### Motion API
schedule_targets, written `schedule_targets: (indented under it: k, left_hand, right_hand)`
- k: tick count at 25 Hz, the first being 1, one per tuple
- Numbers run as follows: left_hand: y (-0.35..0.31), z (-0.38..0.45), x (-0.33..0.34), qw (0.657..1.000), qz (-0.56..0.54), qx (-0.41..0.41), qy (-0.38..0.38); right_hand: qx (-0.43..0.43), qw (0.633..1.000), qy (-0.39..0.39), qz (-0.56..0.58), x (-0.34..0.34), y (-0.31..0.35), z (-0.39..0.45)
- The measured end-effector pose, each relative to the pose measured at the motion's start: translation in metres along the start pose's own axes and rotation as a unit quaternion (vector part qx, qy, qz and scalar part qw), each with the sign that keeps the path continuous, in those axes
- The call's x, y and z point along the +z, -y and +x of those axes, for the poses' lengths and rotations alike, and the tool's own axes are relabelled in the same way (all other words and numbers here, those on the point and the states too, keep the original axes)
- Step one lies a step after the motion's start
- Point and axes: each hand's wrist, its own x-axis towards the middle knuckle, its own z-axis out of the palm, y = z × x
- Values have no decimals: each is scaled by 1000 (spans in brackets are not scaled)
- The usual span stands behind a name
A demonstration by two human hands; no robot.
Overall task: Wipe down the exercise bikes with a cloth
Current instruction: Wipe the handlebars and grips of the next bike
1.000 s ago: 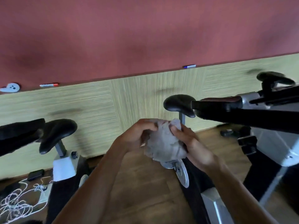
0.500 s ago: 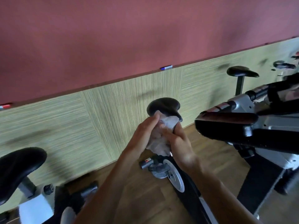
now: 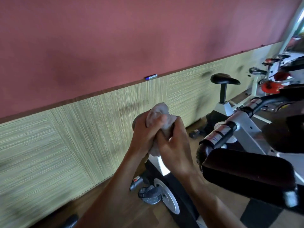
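Both hands clamp the cloth (image 3: 158, 116) now, left hand (image 3: 144, 129) and right hand (image 3: 172, 142) with fingers curled tight, bunching it above the bike's flywheel (image 3: 167, 198). Best folded into a flat pad before touching the handlebar (image 3: 218, 135) nearby.

Two bare hands (image 3: 148, 134) show, one crumpled grey cloth (image 3: 158, 112), one blue-capped marker pen (image 3: 151, 77) on the ledge, one black padded bike saddle (image 3: 224, 79), and one silver crank disc (image 3: 167, 195).
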Motion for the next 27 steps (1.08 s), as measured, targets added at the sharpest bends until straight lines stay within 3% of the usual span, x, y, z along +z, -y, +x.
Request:
schedule_targets:
  k: [5,8,14,19,23,27]
  left_hand:
    - [6,74,13,996,-45,-4,83]
    - [-1,104,29,984,-71,47,155]
    - [-23,126,73,927,-142,38,346]
    - [-65,104,125,859,-230,2,457]
    - [-104,73,157,779,-306,-26,547]
    - [-158,33,205,802,-308,29,512]
  right_hand:
    - [-15,982,-188,26,9,1,35]
    - [-44,953,-298,17,10,8,53]
    - [-66,874,-476,-69,-7,38,59]
    - [-72,810,-567,-130,-33,82,34]
    - [-79,773,-591,-217,-60,129,9]
    - [-40,746,-590,-307,-108,168,-35]
